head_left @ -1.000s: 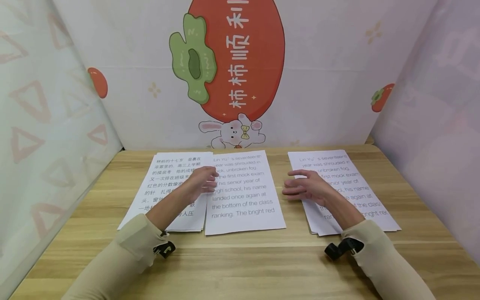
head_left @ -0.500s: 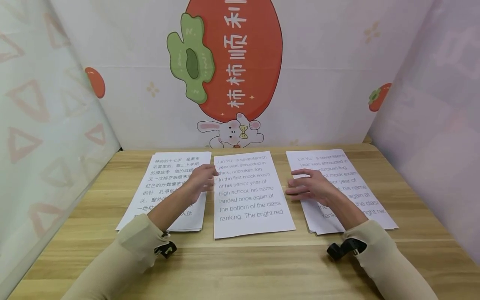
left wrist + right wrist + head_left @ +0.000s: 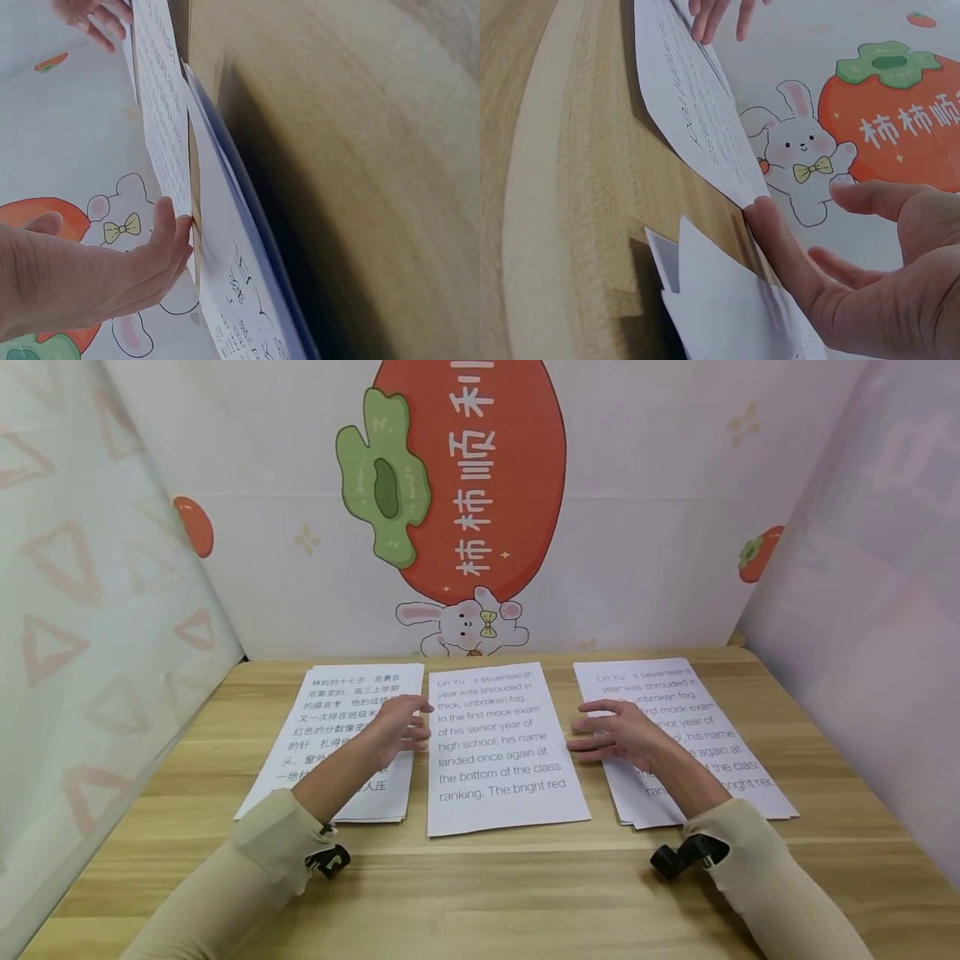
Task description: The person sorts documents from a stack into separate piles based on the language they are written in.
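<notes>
Three lots of printed white paper lie on the table. The left stack (image 3: 288, 777) carries Chinese text, and its edge shows several layers. The middle sheet (image 3: 498, 752) is in English, as is the right stack (image 3: 720, 752), whose sheets are slightly uneven at the near corner. My left hand (image 3: 390, 731) hovers over the left stack's right side, fingertips by the middle sheet's left edge, fingers loose. Whether they touch paper I cannot tell. Over the right stack's left edge is my right hand (image 3: 618, 733), fingers spread and relaxed. Neither hand holds anything.
A wood-grain table (image 3: 480, 893) bears the papers. Behind it hangs a pale backdrop (image 3: 645, 527) with a large persimmon and a rabbit. Patterned side walls (image 3: 82, 635) close in left and right. Each wrist wears a black strap mount (image 3: 327, 860).
The middle sheet has slid a little to the right, and a strip of table now shows between it and the left stack. Both hands have hardly moved.
</notes>
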The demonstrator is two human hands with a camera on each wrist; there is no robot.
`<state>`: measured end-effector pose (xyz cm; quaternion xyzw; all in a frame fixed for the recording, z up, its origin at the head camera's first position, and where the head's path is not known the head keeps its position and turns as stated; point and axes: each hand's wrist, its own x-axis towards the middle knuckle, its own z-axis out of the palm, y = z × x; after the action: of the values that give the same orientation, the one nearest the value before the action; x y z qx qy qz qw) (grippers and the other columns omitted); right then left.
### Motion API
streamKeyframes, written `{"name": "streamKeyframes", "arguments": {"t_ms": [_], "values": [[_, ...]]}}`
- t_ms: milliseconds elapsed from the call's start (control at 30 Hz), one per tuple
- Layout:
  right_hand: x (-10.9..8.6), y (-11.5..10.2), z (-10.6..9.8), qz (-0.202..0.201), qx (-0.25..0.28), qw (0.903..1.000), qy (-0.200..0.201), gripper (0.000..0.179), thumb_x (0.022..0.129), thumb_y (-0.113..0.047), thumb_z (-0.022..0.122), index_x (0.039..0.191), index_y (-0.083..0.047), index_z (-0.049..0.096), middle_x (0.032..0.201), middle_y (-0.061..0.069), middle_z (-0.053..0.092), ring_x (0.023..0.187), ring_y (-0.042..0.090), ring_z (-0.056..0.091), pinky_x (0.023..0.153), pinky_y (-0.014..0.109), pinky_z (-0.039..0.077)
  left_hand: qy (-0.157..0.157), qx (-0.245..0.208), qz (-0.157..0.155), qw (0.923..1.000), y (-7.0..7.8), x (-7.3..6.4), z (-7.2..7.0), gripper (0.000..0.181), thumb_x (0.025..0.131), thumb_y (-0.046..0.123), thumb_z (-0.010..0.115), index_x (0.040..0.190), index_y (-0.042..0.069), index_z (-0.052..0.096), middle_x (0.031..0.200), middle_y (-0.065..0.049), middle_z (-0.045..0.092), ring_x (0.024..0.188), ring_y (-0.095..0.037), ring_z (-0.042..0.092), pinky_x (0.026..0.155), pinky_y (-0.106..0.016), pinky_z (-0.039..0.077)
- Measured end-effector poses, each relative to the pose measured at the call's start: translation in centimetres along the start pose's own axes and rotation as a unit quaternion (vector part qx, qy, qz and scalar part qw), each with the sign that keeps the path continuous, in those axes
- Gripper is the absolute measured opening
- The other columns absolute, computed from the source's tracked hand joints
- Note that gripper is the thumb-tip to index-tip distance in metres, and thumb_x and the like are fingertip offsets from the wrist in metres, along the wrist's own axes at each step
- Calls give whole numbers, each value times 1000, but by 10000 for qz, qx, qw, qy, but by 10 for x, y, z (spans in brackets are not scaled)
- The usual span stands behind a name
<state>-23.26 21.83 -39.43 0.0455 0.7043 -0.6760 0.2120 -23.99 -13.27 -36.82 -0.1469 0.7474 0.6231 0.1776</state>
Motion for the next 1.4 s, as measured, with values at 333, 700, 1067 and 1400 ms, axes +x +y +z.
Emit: {"name": "streamKeyframes", "arguments": {"t_ms": [333, 700, 1067, 1400], "values": [[-2, 0, -2, 55, 220, 9997, -26, 60, 104, -5, 57, 156, 7, 30, 121, 19, 71, 100, 27, 76, 89, 43, 62, 14, -593, -56, 9982, 0, 3, 0, 54, 102, 19, 51, 151, -2, 41, 151, -30, 38, 134, -43, 50, 110, -45, 50], [-1, 4, -4, -35, 132, 9998, -112, 56, 105, -6, 57, 154, 8, 34, 106, 6, 77, 94, 17, 75, 83, 32, 64, -207, -576, 274, 9977, -2, 6, 3, 44, 101, 14, 46, 140, -6, 45, 144, -28, 54, 120, -34, 61, 95, -37, 56], [-1, 5, 0, -76, -290, 9995, 12, 64, 99, -9, 68, 154, 4, 39, 95, 3, 73, 87, 13, 70, 75, 26, 63, -577, -192, 356, 9975, -7, 8, 5, 59, 99, 5, 48, 157, 0, 38, 124, -15, 56, 103, -23, 60, 92, -37, 56], [1, 5, 4, -260, -534, 9982, -4, 62, 99, -9, 66, 154, 3, 40, 117, 17, 71, 95, 19, 73, 86, 35, 63, -727, -148, 321, 9967, -10, 9, 10, 63, 94, -5, 54, 155, 4, 40, 133, -21, 55, 96, -25, 64, 84, -38, 61]]}}
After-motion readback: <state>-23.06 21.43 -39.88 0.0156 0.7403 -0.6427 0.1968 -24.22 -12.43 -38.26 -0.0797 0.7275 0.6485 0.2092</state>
